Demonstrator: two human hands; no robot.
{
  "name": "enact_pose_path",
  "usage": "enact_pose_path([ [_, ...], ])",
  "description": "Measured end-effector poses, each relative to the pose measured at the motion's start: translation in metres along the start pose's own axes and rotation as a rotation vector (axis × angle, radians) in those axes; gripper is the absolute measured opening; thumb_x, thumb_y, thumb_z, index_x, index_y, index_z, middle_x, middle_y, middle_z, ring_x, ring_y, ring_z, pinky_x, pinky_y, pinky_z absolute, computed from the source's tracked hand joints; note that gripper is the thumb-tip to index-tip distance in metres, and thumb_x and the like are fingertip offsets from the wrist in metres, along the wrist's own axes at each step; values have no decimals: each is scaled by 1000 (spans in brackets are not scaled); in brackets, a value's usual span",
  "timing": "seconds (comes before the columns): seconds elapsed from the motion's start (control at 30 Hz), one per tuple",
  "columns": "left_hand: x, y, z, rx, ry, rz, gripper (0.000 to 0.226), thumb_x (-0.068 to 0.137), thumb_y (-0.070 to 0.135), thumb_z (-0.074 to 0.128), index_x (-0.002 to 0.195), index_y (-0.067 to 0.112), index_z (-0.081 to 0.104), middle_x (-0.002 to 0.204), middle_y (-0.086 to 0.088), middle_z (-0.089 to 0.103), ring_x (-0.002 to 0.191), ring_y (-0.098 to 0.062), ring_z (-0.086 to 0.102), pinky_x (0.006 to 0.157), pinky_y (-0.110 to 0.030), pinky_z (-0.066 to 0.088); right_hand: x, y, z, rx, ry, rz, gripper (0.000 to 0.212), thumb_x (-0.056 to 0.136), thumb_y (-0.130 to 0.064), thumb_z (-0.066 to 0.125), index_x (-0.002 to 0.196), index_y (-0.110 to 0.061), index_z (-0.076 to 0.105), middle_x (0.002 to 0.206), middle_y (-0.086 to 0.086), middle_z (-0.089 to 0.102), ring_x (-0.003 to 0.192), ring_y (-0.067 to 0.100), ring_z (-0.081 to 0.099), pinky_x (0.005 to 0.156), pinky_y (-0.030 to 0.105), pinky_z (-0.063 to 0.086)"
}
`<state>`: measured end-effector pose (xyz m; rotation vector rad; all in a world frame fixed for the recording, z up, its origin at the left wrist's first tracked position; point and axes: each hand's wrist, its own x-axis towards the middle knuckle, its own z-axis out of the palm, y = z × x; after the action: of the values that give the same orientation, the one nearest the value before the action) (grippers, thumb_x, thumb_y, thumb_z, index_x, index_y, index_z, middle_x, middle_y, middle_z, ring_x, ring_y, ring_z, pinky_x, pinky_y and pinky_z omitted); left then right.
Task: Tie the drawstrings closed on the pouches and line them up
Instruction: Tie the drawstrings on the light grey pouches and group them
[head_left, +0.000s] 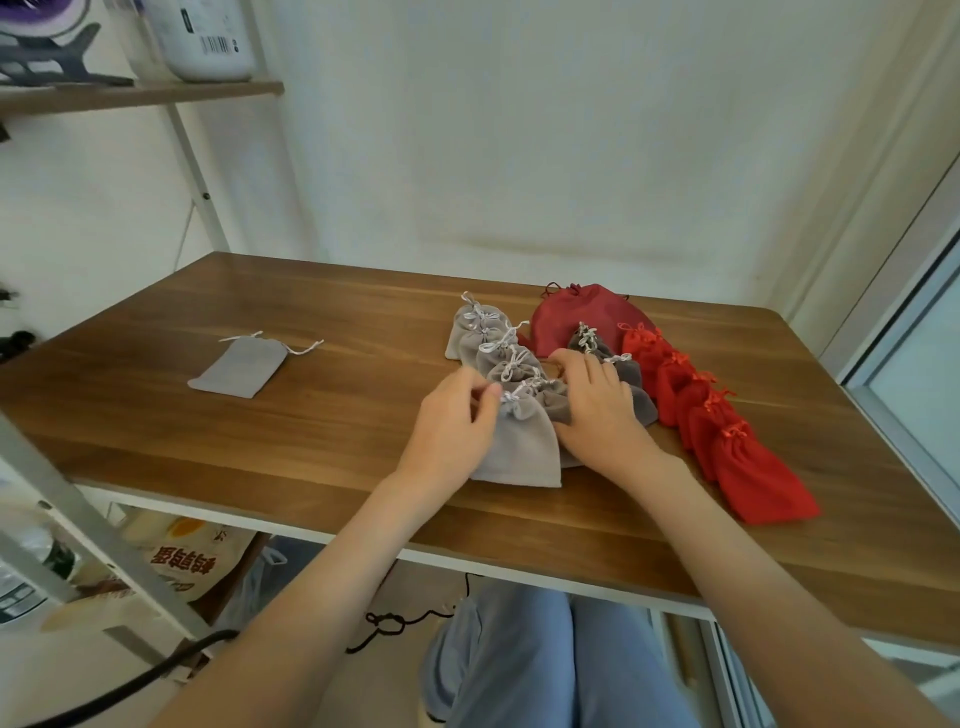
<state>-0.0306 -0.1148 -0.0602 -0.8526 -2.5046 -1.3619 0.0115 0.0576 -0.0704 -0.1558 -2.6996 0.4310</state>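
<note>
A shelf (140, 93) with a white bottle (208, 36) stands off the table's (311, 415) far left corner. On the table's left part lies one flat grey pouch (239, 366), strings loose. Along the table's right side runs a row of red pouches (748, 478); at its far middle sit a dark red bag (576, 317) and dark grey pouches (631, 379). The front grey pouch (522, 447), neck gathered, ends a grey row at the table's middle. The left hand (452, 421) pinches its drawstring (509, 399); the right hand (597, 400) lies palm down on the dark grey pouches, grip unclear

I see lone pouch (239, 366) at table (322, 447) left; three pouch rows (626, 375) side by side right, big pouch (571, 317) behind.
</note>
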Motion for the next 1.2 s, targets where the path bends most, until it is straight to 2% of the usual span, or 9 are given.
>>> enact_pose_path([
  [0.13, 0, 5, 9, -9, -47, -3, 20, 96, 22, 50, 81, 9, 53, 77, 0, 52, 68, -7, 45, 61, -10, 35, -1, 16, -2, 238, -53, 113, 31, 89, -28, 60, 118, -22, 50, 106, -5, 56, 107, 21, 51, 95, 48, 42],
  [0.37, 1, 20, 31, 49, -123, 12, 24, 94, 23, 52, 73, 13, 47, 77, 2, 46, 66, -7, 43, 56, -12, 33, -12, 19, -18, 387, 107, 148, 12, 94, -20, 49, 98, -29, 55, 96, -15, 54, 102, 16, 52, 95, 49, 41],
  [0.5, -1, 25, 25, -47, -44, 55, 28, 92, 18, 55, 66, 20, 45, 67, 5, 48, 60, -5, 46, 55, -12, 35, -16, 9, -26, 426, 84, 100, 18, 94, -24, 54, 112, -18, 56, 91, -10, 53, 81, 0, 49, 77, 16, 41],
  [0.67, -6, 27, 20, -134, -43, 23, 31, 92, 15, 56, 65, 22, 44, 62, 9, 46, 59, 2, 47, 57, -8, 35, -21, 7, -26, 549, 110, 158, 26, 100, -31, 39, 121, -19, 48, 90, -10, 56, 83, -6, 52, 70, 8, 37],
  [0.8, -7, 21, 40, 24, -173, 18, 25, 92, 27, 58, 71, 18, 48, 76, 7, 45, 69, -4, 44, 62, -12, 33, -23, 18, -24, 326, 69, 91, 31, 100, -30, 42, 128, -17, 44, 88, -10, 55, 77, 3, 53, 72, 28, 43],
  [0.87, -7, 18, 45, 94, -151, 77, 27, 90, 37, 59, 74, 16, 52, 83, 6, 43, 76, -8, 45, 65, -17, 33, -23, 22, -21, 201, 89, 32, 33, 97, -23, 49, 129, -14, 45, 93, -7, 57, 83, 12, 56, 78, 35, 47],
  [1.0, -3, 19, 29, 89, -49, 129, 42, 91, 52, 47, 79, 14, 59, 89, 4, 45, 76, -8, 48, 63, -12, 34, -18, 15, -22, 166, 152, 12, 35, 96, -17, 50, 130, -11, 45, 105, -1, 55, 97, 16, 51, 90, 31, 37],
  [1.1, 8, 3, 12, 230, 50, 76, 37, 96, 44, 42, 91, 12, 59, 92, 0, 48, 80, -15, 50, 65, -24, 35, -3, -7, -23, 157, 176, -53, 37, 94, -14, 50, 130, -9, 46, 109, 4, 57, 101, 19, 52, 93, 40, 42],
  [1.2, 21, -28, -8, 516, 106, -59, 25, 96, 30, 46, 107, 11, 56, 110, -10, 50, 101, -27, 50, 81, -34, 39, 14, -42, -18, 145, 139, -150, 36, 93, -13, 52, 128, -8, 48, 117, 8, 58, 106, 23, 52, 91, 38, 41],
])
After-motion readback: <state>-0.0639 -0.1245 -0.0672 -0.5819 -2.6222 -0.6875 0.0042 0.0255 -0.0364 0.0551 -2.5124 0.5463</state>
